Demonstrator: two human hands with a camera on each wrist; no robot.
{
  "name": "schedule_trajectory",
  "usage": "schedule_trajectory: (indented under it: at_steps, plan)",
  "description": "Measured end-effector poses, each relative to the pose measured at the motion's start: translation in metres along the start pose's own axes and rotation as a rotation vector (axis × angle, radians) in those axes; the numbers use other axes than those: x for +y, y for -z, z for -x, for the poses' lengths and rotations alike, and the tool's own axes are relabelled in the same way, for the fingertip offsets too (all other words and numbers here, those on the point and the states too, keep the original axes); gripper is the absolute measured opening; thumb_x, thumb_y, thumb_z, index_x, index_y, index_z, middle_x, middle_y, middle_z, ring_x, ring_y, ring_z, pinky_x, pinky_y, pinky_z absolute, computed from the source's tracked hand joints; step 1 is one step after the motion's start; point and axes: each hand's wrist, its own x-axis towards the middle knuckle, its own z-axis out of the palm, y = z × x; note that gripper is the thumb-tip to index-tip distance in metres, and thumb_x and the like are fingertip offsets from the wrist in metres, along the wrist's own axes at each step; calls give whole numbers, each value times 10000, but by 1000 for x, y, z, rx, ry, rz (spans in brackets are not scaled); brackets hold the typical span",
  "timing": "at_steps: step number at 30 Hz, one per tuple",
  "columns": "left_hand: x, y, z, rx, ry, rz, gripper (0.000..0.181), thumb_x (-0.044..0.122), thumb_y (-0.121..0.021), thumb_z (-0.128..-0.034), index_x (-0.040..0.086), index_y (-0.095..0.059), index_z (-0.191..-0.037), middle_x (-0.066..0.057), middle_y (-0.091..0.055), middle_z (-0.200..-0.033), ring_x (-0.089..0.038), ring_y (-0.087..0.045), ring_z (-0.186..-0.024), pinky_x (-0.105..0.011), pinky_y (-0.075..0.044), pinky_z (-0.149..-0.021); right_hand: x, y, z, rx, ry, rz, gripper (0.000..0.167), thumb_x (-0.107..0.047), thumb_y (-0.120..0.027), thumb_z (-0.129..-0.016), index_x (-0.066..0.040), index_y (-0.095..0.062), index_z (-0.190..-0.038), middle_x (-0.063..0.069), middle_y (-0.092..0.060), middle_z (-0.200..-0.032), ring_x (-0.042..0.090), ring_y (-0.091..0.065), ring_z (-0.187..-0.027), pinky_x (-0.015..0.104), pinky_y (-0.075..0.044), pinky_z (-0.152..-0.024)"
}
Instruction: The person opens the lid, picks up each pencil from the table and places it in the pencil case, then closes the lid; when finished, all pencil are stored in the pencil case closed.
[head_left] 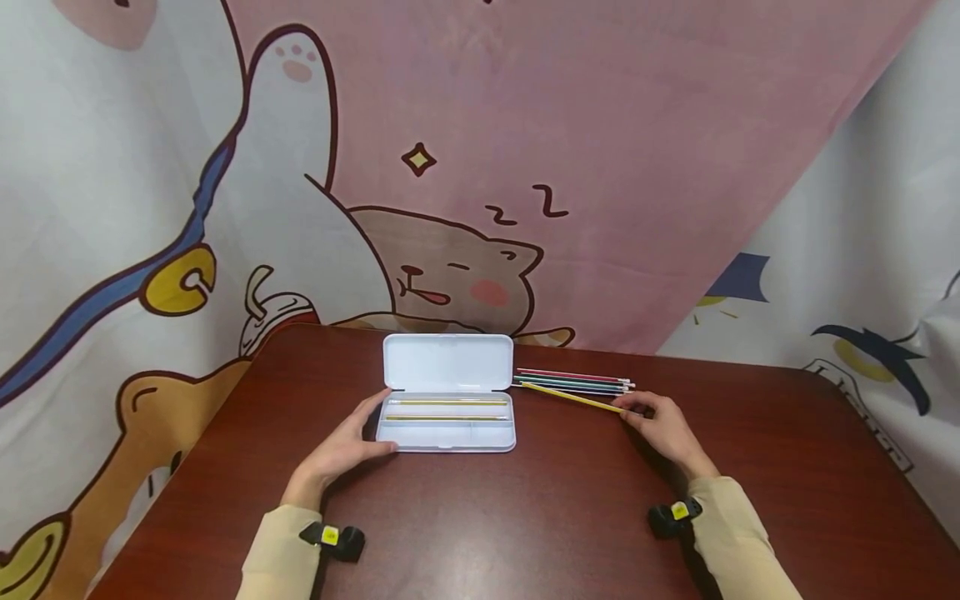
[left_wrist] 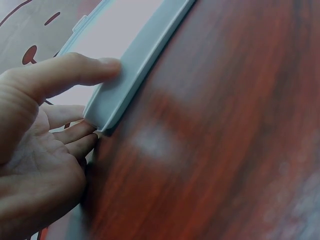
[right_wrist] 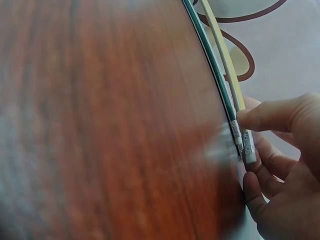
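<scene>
A white pencil case [head_left: 427,438] stands with its lid up on the table, with yellow pencils [head_left: 442,418] lying in its rear compartments. My left hand [head_left: 341,447] holds the case's left end, the thumb on its front wall and the other fingers around the side. To the right of the case, my right hand [head_left: 663,429] pinches a yellow pencil [head_left: 573,397] near its eraser end. That pencil slants toward the case, its far tip close to the case's right side. In the right wrist view, thumb and fingers meet on the yellow pencil [right_wrist: 226,55] beside a green pencil [right_wrist: 212,62].
Several red, green and dark pencils [head_left: 573,379] lie side by side on the brown table [head_left: 465,533], right of the case. A cartoon-printed cloth [head_left: 622,167] hangs behind the table. Black wrist cameras [head_left: 348,543] sit on both wrists.
</scene>
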Motion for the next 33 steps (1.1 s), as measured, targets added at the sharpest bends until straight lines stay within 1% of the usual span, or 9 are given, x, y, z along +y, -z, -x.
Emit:
schedule_trajectory:
  at_steps: [5,11,17,24,33]
  plan:
    - [0,0,-1,1,-1,-1,884,46,-765,-787,37,-258,-1511,-235,-225,-1521,-370,-235,-1343,-580,-128,-1092,-1,0,2,11,-14,-14,159,13,-644,-890,-25,-713,-1028,139,-653,-1020,239,-525,-805,300,-426,-666]
    - [1,0,-1,-1,4,1,885,46,-767,-785,40,-260,-1511,-232,-228,-1520,-368,-241,-1338,-578,-128,-1094,-3,0,6,12,4,-20,153,0,-651,-894,-40,-721,-1023,128,-659,-1041,228,-550,-849,288,-446,-701]
    - [1,1,0,-14,11,7,896,65,-771,-789,53,-249,-1517,-233,-203,-1530,-373,-198,-1364,-592,-106,-1096,-9,-3,6,1,39,-22,163,5,-659,-883,-60,-731,-1014,99,-665,-1020,224,-568,-881,303,-462,-735]
    - [-1,1,-1,-19,16,-1,907,120,-786,-785,83,-257,-1521,-211,-206,-1535,-359,-198,-1368,-580,-101,-1102,-15,-9,7,-13,58,-44,172,36,-654,-872,-46,-726,-1004,96,-662,-1003,208,-571,-841,286,-469,-708]
    - [-1,2,0,-18,28,27,915,114,-792,-780,82,-257,-1520,-204,-201,-1537,-353,-183,-1372,-571,-81,-1106,-28,-21,6,-17,81,-72,167,43,-656,-864,-46,-727,-987,72,-667,-966,176,-569,-820,275,-468,-695]
